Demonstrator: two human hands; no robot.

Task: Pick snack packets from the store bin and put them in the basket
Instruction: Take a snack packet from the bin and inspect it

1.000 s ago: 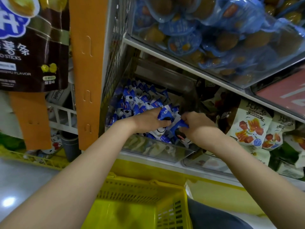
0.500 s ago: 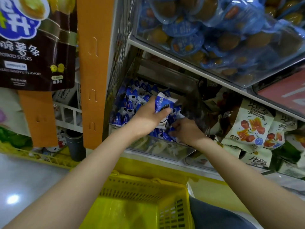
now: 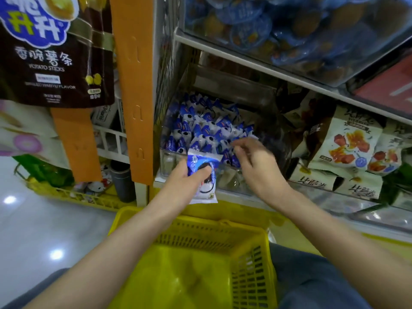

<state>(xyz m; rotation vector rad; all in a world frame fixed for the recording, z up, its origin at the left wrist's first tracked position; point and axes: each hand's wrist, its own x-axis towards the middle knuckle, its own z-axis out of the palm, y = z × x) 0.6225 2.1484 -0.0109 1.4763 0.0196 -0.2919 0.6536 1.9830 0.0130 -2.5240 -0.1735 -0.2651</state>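
Note:
A clear store bin (image 3: 167, 162) on the lower shelf is heaped with blue-and-white snack packets (image 3: 201, 128). My left hand (image 3: 184, 180) grips one blue-and-white packet (image 3: 206, 186) in front of the bin's front wall, above the far rim of the yellow basket (image 3: 252, 264). My right hand (image 3: 256, 167) hovers over the bin's right front corner, motion-blurred, fingers loosely curved, with nothing seen in it. The basket sits below both forearms, and its inside looks bare yellow.
An orange hanging strip (image 3: 133, 90) and a wire side panel (image 3: 166, 81) stand left of the bin. Bags with red-and-orange prints (image 3: 352, 141) fill the neighbouring bin on the right. Above is a shelf bin of blue-lidded cups (image 3: 289, 30). A dark potato-stick bag (image 3: 51, 52) hangs at the upper left.
My left hand has lifted a packet out of the bin and drawn it back toward the basket. My right hand has come up off the packets.

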